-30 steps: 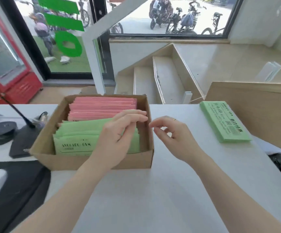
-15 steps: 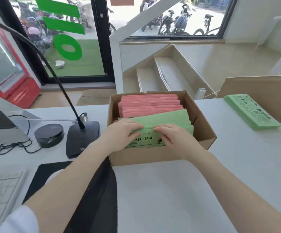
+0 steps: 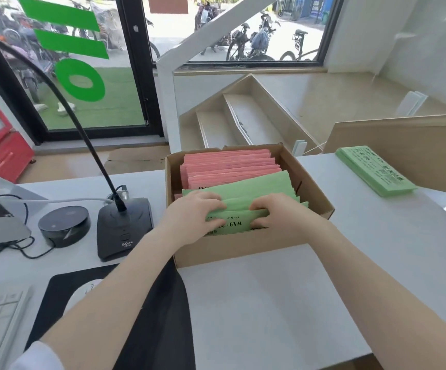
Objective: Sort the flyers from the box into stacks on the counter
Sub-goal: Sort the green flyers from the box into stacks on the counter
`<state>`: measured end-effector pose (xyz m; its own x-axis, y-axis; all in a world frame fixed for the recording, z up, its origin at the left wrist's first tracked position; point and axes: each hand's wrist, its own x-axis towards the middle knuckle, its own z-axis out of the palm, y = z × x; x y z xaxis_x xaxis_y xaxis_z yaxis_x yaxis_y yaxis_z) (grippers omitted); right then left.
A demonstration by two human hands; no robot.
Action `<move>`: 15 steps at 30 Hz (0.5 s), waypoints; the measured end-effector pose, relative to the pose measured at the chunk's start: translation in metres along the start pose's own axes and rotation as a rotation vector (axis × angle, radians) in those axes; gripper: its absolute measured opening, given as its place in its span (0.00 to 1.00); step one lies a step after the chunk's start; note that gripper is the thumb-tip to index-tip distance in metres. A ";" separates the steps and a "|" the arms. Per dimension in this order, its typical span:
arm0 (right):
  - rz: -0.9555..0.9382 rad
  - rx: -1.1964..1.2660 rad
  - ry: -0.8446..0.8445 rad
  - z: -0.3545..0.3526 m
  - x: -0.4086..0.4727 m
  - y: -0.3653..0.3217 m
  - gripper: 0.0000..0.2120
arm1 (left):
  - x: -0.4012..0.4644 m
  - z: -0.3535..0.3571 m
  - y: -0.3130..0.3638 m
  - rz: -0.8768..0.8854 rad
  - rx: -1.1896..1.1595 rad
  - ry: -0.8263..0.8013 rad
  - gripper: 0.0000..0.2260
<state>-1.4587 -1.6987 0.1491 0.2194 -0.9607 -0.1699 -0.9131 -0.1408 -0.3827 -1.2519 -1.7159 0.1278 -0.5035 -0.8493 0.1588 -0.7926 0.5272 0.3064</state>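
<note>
A cardboard box (image 3: 248, 244) was set on the white counter (image 3: 270, 303), with pink flyers (image 3: 230, 166) filed at its far end and green flyers (image 3: 254, 188) nearer. The front green flyers were pinched from both sides, by the curled fingers of the left hand (image 3: 192, 217) and of the right hand (image 3: 278, 214). A stack of green flyers (image 3: 374, 170) lay well apart, on the counter's right.
</note>
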 end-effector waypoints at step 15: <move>-0.384 -0.323 0.658 -0.049 -0.085 0.009 0.06 | -0.032 -0.031 0.087 0.260 -0.041 0.561 0.09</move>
<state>-1.5024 -1.6301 0.2050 0.3817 -0.7613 0.5241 -0.8914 -0.4531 -0.0090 -1.2943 -1.6438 0.1786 -0.4119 -0.5847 0.6989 -0.6486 0.7269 0.2259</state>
